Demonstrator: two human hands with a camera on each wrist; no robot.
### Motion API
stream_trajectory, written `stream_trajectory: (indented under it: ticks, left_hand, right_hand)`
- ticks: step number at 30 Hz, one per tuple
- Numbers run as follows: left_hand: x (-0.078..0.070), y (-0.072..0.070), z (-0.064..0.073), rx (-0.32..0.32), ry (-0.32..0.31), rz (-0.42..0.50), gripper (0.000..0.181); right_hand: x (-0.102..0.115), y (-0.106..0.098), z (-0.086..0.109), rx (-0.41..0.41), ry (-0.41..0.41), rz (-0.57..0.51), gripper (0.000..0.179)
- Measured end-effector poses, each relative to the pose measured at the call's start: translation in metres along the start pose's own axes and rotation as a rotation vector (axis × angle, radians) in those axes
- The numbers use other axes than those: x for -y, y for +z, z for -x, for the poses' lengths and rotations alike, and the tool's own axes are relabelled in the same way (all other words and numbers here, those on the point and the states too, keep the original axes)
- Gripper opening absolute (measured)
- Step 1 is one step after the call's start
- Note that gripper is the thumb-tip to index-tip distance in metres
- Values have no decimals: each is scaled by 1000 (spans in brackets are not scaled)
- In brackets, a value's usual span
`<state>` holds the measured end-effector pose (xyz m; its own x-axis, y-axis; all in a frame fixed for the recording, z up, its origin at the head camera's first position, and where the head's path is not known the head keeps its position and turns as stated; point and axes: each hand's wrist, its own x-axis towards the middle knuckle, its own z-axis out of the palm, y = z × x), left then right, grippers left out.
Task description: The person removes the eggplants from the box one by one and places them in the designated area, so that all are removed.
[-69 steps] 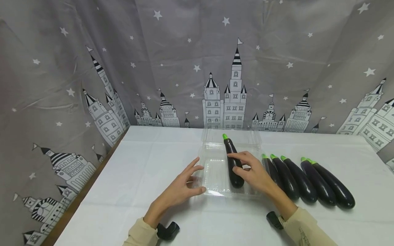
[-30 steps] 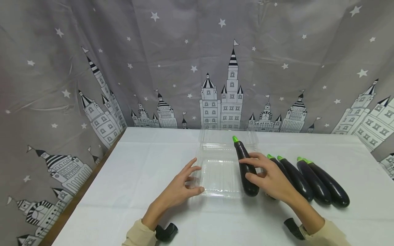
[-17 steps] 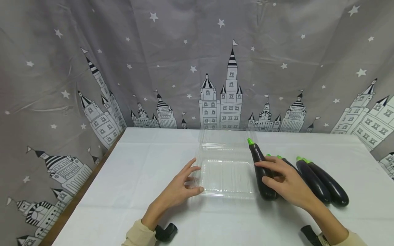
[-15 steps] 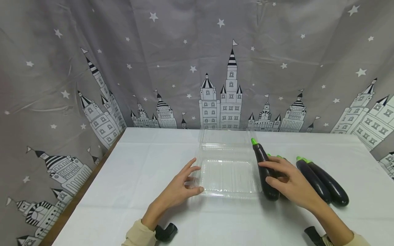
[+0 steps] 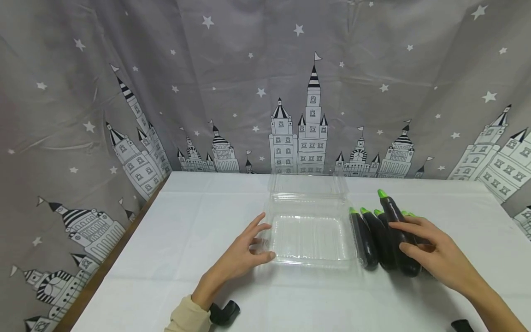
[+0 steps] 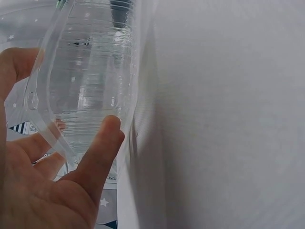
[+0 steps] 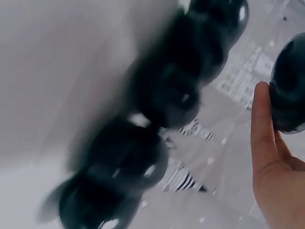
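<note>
An open, clear plastic clamshell container lies on the table, its lid folded back toward the curtain. My left hand holds the container's left side; in the left wrist view the thumb lies against its wall while other fingers sit behind the rim. On the right, my right hand grips a dark eggplant with a green stem end, thumb and fingers on either side. That eggplant is above a row of others and hides part of them. The right wrist view shows its rounded end.
Several eggplants lie side by side just right of the container, the leftmost against its rim. White cloth covers the table. Behind it hangs a grey curtain printed with castles and stars. A wooden edge runs along the left.
My right hand has carried the eggplant rightward from over the container to above the row, uncovering the leftmost ones. The left hand has stayed at the container's left side.
</note>
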<state>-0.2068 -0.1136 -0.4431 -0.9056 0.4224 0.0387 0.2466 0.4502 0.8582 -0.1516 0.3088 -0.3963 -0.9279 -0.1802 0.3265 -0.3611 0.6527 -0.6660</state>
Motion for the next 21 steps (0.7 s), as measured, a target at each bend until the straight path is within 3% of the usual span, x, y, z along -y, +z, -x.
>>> stream_trajectory:
  ticks: [4,13,21]
  left_hand:
    - [0,0,1,-1,5,-1,69]
    - [-2,-1,0,3,-1,2,68]
    - [-1,-1,0,11,1,8,67]
  right_hand:
    - [-16,-11,6,-33,7,21,38]
    - [-46,-35,23,-20,190,115,40]
    - [-65,-46,28,-3,248,161,45]
